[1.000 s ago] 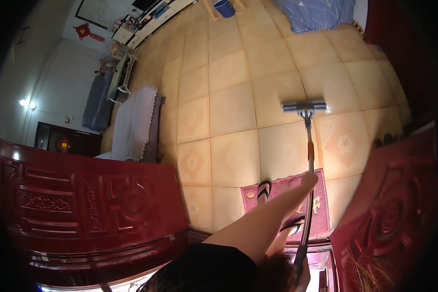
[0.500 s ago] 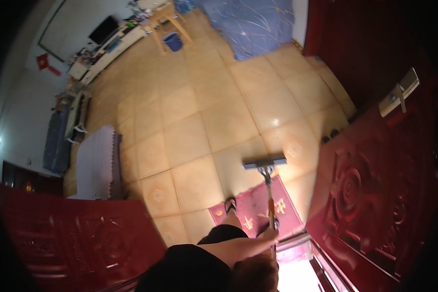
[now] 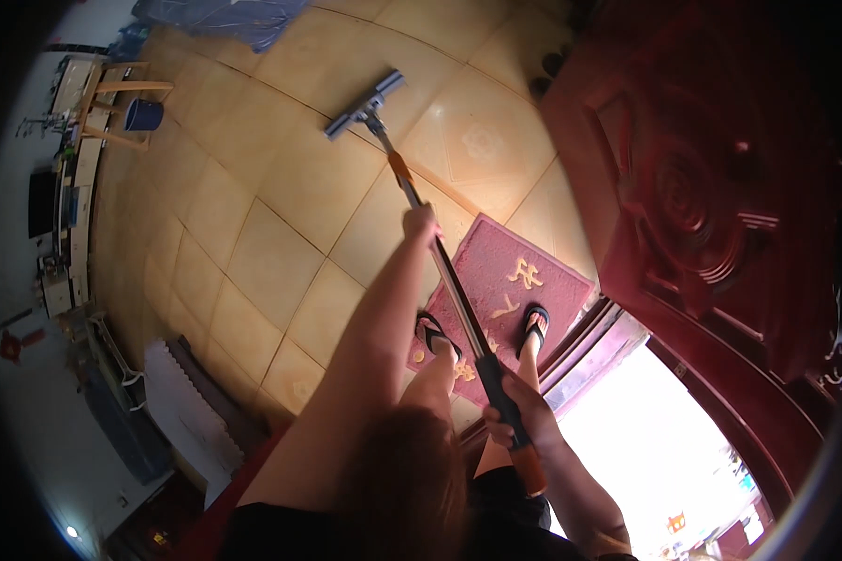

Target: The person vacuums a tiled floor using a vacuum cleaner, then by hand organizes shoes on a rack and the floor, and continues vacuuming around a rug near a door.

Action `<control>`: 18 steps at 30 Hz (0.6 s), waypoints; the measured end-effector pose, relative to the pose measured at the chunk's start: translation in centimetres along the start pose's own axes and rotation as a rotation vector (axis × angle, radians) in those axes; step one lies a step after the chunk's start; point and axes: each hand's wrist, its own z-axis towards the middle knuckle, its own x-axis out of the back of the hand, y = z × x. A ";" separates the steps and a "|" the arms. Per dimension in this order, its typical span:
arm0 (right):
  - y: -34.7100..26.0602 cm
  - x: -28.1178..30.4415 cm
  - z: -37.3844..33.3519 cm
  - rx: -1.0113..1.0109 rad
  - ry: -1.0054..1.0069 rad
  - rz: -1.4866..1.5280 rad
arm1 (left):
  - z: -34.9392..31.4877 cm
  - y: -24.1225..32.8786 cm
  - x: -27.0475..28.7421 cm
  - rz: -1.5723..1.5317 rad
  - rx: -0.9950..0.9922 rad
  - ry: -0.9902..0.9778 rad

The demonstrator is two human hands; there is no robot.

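A long-handled mop [image 3: 460,301] with a flat grey head [image 3: 365,105] slants across the view, its head over the tiled floor beyond the mat. My left hand [image 3: 422,224] is closed around the metal pole, just below an orange section. Lower down, my right hand [image 3: 526,411] wraps round the dark grip near the orange handle end. The pole passes over a pink doormat [image 3: 496,248] with yellow characters, where my feet stand in black flip-flops [image 3: 535,323].
A dark red panelled door [image 3: 683,196] stands on the right, with dark shoes [image 3: 550,65] by it. A bright doorway [image 3: 646,439] lies at lower right. To the far left are a blue bucket [image 3: 144,114], a wooden stool [image 3: 133,86] and a cloth-covered piece of furniture [image 3: 187,411].
My view has turned, and the room's things now sit further left. The mop reaches further out past the mat. Both hands now show on its pole; before, only one was plain.
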 end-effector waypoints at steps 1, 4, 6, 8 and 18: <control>-0.7 -0.1 1.7 -0.035 0.056 0.018 | 1.4 1.5 0.5 -0.055 -0.005 -0.011; -2.1 -0.2 4.7 0.003 -0.021 0.088 | 2.0 5.3 0.0 -0.118 0.008 -0.044; -1.8 -0.3 3.5 0.013 -0.051 0.108 | 1.9 4.8 0.3 -0.097 -0.018 -0.056; -1.2 0.7 1.0 0.044 -0.022 0.086 | 0.3 2.2 -0.1 -0.117 -0.019 -0.097; 11.1 7.4 -18.8 0.134 0.217 0.131 | -28.3 -17.5 -7.1 -0.002 0.280 -0.207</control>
